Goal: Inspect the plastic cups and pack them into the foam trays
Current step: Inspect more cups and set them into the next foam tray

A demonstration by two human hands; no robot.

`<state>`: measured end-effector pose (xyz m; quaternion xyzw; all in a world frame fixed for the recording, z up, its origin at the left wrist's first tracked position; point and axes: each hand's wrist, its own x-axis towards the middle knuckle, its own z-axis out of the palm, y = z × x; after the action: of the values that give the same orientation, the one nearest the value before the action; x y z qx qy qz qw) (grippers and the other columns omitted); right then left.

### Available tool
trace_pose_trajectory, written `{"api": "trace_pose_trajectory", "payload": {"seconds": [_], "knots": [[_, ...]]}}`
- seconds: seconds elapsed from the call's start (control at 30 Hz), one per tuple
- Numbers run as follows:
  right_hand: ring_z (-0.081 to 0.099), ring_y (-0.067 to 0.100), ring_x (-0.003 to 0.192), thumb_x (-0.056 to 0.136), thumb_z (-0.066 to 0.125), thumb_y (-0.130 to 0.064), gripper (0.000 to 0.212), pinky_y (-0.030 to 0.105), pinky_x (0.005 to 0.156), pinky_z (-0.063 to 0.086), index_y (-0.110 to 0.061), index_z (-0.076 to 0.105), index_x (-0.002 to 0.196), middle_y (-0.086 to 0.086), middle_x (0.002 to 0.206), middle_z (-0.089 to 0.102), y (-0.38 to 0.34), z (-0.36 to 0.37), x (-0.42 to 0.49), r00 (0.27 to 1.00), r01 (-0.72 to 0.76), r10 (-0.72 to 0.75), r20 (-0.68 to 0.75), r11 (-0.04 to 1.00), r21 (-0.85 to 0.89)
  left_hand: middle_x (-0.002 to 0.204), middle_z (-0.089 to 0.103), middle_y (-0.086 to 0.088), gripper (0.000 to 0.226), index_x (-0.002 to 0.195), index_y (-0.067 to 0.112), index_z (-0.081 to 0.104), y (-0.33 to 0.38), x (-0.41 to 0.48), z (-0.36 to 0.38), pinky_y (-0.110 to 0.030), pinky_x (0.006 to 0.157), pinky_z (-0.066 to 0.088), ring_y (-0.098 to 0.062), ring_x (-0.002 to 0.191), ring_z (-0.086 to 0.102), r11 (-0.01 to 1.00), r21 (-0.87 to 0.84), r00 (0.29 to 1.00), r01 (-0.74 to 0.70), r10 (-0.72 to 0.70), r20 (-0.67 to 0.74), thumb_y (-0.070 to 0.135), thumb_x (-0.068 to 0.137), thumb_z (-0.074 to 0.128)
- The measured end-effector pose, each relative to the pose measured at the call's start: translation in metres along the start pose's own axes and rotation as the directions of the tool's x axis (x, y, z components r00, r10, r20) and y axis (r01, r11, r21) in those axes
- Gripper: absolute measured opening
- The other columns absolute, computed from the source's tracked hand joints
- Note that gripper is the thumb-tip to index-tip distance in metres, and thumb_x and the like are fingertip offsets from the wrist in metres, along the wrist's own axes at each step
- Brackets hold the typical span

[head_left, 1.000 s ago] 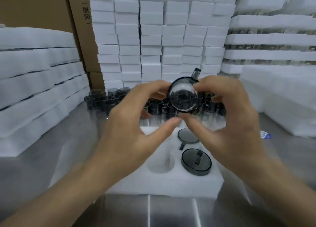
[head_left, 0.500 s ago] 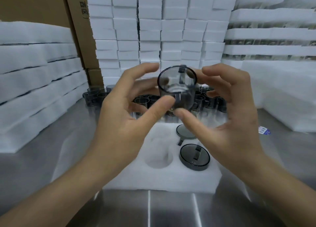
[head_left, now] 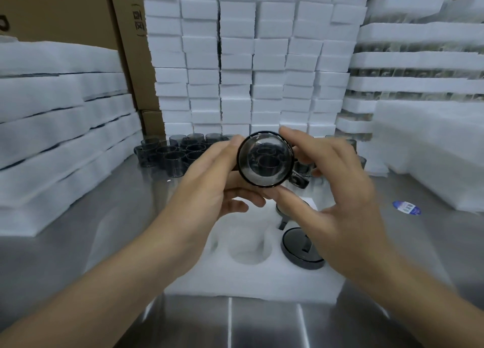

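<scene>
Plastic cup (head_left: 265, 159), smoky grey and see-through, is held in the air above the far edge of the foam tray (head_left: 235, 282). One round end is turned straight at the camera and its handle pokes out toward the lower right.

The left hand (head_left: 209, 188) comes in from the tray's near-left side, with the forearm slanting up over the tray's left corner and the palm turned inward. Its thumb lies against the cup's upper left rim and its fingers curl underneath, gripping the cup. The right hand (head_left: 340, 201) reaches in from the tray's near-right side, palm facing left. Its forefinger rests on top of the rim and its thumb presses up under the bottom of the rim, so it pinches the cup. The remaining fingers fan out loosely behind it.

On the right side of the tray a packed cup (head_left: 301, 252) shows as a dark disc. A second one just beyond it is mostly hidden by the right thumb. A round pocket (head_left: 246, 248) lies just left of the packed cup.

Beyond the tray's far edge, loose cups (head_left: 178, 154) stand clustered on the steel table (head_left: 78, 243). White foam stacks (head_left: 235, 59) rise behind them and flank the tray on both sides. A blue sticker (head_left: 406, 207) lies on the table well to the tray's right. A cardboard box (head_left: 52, 7) stands far beyond the tray's left side.
</scene>
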<state>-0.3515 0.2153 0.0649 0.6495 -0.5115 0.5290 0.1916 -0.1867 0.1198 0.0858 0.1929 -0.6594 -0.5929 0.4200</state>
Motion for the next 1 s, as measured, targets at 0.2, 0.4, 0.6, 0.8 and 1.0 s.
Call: {"api": "trace_pose_trajectory", "payload": {"seconds": [0.2, 0.4, 0.6, 0.8, 1.0], "knots": [[0.056, 0.01, 0.114, 0.096, 0.072, -0.033, 0.059, 0.016, 0.098, 0.04, -0.028, 0.054, 0.151, -0.005, 0.12, 0.062, 0.001, 0.002, -0.001, 0.993, -0.117, 0.117, 0.011, 0.991, 0.059, 0.096, 0.081, -0.001, 0.037, 0.144, 0.045, 0.058, -0.003, -0.005, -0.001, -0.022, 0.068, 0.053, -0.021, 0.072, 0.077, 0.925, 0.19, 0.945, -0.328, 0.32, 0.072, 0.037, 0.113, 0.039], [0.055, 0.007, 0.112, 0.094, 0.074, -0.027, 0.06, 0.016, 0.097, 0.039, -0.024, 0.055, 0.151, -0.001, 0.117, 0.061, 0.001, 0.0, 0.001, 0.995, -0.098, 0.098, 0.005, 0.995, 0.023, 0.097, 0.082, 0.0, 0.038, 0.141, 0.047, 0.062, -0.006, -0.004, -0.002, -0.022, 0.068, 0.051, -0.021, 0.071, 0.075, 0.924, 0.185, 0.942, -0.336, 0.325, 0.086, 0.036, 0.113, 0.038], [0.058, 0.01, 0.113, 0.088, 0.079, -0.025, 0.063, 0.014, 0.097, 0.041, -0.024, 0.055, 0.146, -0.007, 0.121, 0.061, 0.004, 0.0, 0.002, 0.998, -0.059, 0.059, 0.008, 0.998, 0.002, 0.112, 0.077, 0.011, 0.039, 0.144, 0.049, 0.06, -0.007, -0.003, -0.004, -0.017, 0.07, 0.052, -0.022, 0.078, 0.077, 0.898, 0.27, 0.938, -0.347, 0.333, 0.099, 0.038, 0.113, 0.041], [0.064, 0.012, 0.111, 0.079, 0.084, -0.027, 0.065, 0.014, 0.088, 0.046, -0.045, 0.046, 0.128, -0.016, 0.112, 0.066, 0.003, 0.001, 0.001, 0.987, -0.16, 0.159, 0.014, 0.985, 0.069, 0.107, 0.072, 0.009, 0.061, 0.151, 0.061, 0.04, -0.01, -0.01, -0.001, -0.026, 0.076, 0.056, -0.022, 0.099, 0.074, 0.857, 0.365, 0.931, -0.364, 0.346, 0.116, 0.048, 0.098, 0.067], [0.074, 0.019, 0.102, 0.077, 0.096, -0.031, 0.069, 0.034, 0.084, 0.058, -0.029, 0.044, 0.122, -0.007, 0.111, 0.077, -0.009, 0.005, -0.001, 0.904, -0.406, 0.426, 0.045, 0.818, 0.408, 0.133, 0.061, 0.017, 0.07, 0.15, 0.046, 0.047, -0.013, -0.011, -0.004, -0.033, 0.089, 0.05, -0.016, 0.13, 0.06, 0.761, 0.496, 0.898, -0.418, 0.428, 0.1, 0.037, 0.088, 0.077]]}}
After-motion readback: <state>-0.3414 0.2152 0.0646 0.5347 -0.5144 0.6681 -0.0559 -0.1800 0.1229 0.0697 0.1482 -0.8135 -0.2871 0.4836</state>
